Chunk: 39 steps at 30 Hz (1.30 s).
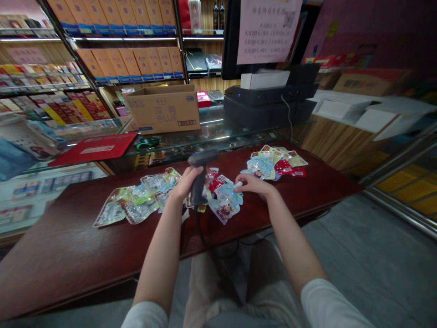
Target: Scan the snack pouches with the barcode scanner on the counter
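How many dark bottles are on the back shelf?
2: the left bottle and, close beside it, the right bottle, nearer the monitor, which may hide more.

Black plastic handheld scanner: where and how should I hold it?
Probably best by its grip, from the left, where your left hand is: the grip runs slim and nearly upright below the wider head, with the black cord leaving its lower end.

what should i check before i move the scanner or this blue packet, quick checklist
1. Scanner held in left hand: ok
2. Light blue packet held at its top by right hand: ok
3. Held packet clear of the others: not ok, it overlaps a red packet in view
4. Right-hand pile apart from held packet: ok
5. Barcode on held packet facing scanner: cannot tell
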Available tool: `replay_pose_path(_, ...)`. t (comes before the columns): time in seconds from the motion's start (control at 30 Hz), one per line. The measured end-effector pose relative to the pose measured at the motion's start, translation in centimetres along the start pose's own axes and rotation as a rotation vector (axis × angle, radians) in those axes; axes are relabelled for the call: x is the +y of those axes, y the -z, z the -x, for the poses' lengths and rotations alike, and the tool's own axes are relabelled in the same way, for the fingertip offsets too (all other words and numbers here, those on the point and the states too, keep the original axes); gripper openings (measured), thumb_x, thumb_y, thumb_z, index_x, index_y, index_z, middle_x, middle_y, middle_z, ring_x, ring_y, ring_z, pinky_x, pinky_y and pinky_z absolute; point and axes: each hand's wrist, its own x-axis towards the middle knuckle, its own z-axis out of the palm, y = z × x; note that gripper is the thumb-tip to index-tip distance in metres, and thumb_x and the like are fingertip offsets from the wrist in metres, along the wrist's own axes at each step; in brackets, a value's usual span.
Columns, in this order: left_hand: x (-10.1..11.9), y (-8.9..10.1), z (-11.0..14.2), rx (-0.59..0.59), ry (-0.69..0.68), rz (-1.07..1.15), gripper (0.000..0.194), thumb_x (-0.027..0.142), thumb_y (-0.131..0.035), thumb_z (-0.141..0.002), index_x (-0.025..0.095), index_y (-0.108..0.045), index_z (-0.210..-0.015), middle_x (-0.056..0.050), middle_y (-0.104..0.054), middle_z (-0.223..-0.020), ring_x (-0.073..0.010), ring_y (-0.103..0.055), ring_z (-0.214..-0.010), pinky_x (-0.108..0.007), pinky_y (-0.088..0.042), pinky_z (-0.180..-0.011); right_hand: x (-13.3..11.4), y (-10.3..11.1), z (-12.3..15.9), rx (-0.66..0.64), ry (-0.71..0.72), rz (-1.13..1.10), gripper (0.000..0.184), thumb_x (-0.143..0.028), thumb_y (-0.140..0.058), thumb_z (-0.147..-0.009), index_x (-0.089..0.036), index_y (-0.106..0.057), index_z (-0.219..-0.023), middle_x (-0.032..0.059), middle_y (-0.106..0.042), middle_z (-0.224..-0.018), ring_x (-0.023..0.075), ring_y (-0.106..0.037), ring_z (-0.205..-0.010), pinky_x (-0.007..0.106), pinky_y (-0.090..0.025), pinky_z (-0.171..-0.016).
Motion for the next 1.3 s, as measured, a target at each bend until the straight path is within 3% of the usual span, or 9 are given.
replay_pose_path(0.07, 0.2, -0.3, 0.2, -0.126, 0.019, 0.027, 0.048, 0.062, -0.06, -0.072, 0.015, -0.062, -0.081, -0.003, -0.062, -0.056, -0.0168, -0.058, -0.048, -0.026, -0.043, -0.046, -0.4, 0.3, 0.3, 0.127, 0.022, -0.172, 0.042, -0.041, -0.086, -0.057, -0.021, -0.062, -0.085, -0.0006, -0.065, -0.081, 0.0166, -0.062, -0.076, 0.03, -0.048, -0.072)
replay_pose_path(0.2, 0.3, -1.1, 0.4, -0.194, 0.019, -0.011, 0.046, 0.06, -0.062, -0.071, 0.016, -0.058, -0.081, -0.002, -0.062, -0.054, -0.0155, -0.057, -0.045, -0.024, -0.041, -0.043, -0.9, 1.6, -0.4, 0.507, 0.067, -0.452, 0.053, -0.046, -0.084, -0.058, -0.024, -0.064, -0.102, -0.0015, -0.067, -0.083, 0.0165, -0.063, -0.075, 0.03, -0.05, -0.07)
replay_pose_path(0.33, 0.2, -2.0, 0.5, -0.237, 0.019, -0.056, 0.044, 0.058, -0.065, -0.072, 0.016, -0.058, -0.084, 0.0, -0.062, -0.057, -0.0152, -0.06, -0.047, -0.024, -0.044, -0.045, -1.3, 3.6, -2.2, 0.749, 0.11, -0.473, 0.052, -0.055, -0.085, -0.053, -0.022, -0.067, -0.091, 0.0001, -0.068, -0.082, 0.0186, -0.064, -0.08, 0.031, -0.05, -0.074)
replay_pose_path(0.47, 0.1, -3.0, 0.7, -0.264, 0.067, -0.113, 0.044, 0.06, -0.065, -0.073, 0.018, -0.054, -0.084, -0.001, -0.063, -0.056, -0.017, -0.063, -0.048, -0.024, -0.047, -0.046, -1.2, 4.8, -3.2, 0.766, 0.081, -0.499, 0.051, -0.057, -0.087, -0.049, -0.022, -0.068, -0.082, -0.0001, -0.068, -0.077, 0.0194, -0.064, -0.078, 0.031, -0.051, -0.072)
replay_pose_path(0.67, 0.3, -4.3, 1.0, -0.289, 0.083, -0.135, 0.046, 0.061, -0.066, -0.071, 0.019, -0.052, -0.082, -0.001, -0.062, -0.053, -0.0168, -0.062, -0.047, -0.023, -0.044, -0.044, -0.3, 4.4, -3.3, 0.76, 0.087, -0.553, 0.049, -0.056, -0.087, -0.051, -0.022, -0.068, -0.081, 0.0, -0.069, -0.077, 0.0186, -0.065, -0.078, 0.03, -0.051, -0.069)
replay_pose_path(1.03, 0.0, -5.0, 1.1, -0.302, 0.111, -0.136, 0.044, 0.059, -0.066, -0.072, 0.018, -0.053, -0.083, 0.0, -0.061, -0.054, -0.0166, -0.062, -0.047, -0.022, -0.042, -0.041, -0.4, 4.3, -3.1, 0.759, 0.146, -0.491, 0.044, -0.055, -0.084, -0.056, -0.022, -0.069, -0.081, 0.0008, -0.069, -0.078, 0.0179, -0.065, -0.077, 0.03, -0.05, -0.071)
replay_pose_path(1.17, 0.0, -4.7, 1.1, -0.299, 0.085, -0.107, 0.048, 0.063, -0.064, -0.073, 0.018, -0.055, -0.086, -0.001, -0.062, -0.054, -0.016, -0.061, -0.047, -0.022, -0.044, -0.043, 0.0, 4.9, -3.1, 0.856, 0.153, -0.46, 0.045, -0.053, -0.083, -0.057, -0.022, -0.068, -0.086, 0.0014, -0.069, -0.081, 0.0186, -0.066, -0.079, 0.031, -0.052, -0.073)
replay_pose_path(1.3, -0.1, -4.3, 1.0, -0.245, 0.065, -0.056, 0.049, 0.063, -0.064, -0.075, 0.017, -0.057, -0.091, -0.001, -0.062, -0.056, -0.0152, -0.061, -0.048, -0.023, -0.047, -0.046, 1.1, 8.5, -3.1, 1.089, 0.179, -0.322, 0.054, -0.049, -0.078, -0.062, -0.021, -0.064, -0.106, 0.0038, -0.069, -0.086, 0.021, -0.066, -0.084, 0.036, -0.054, -0.08)
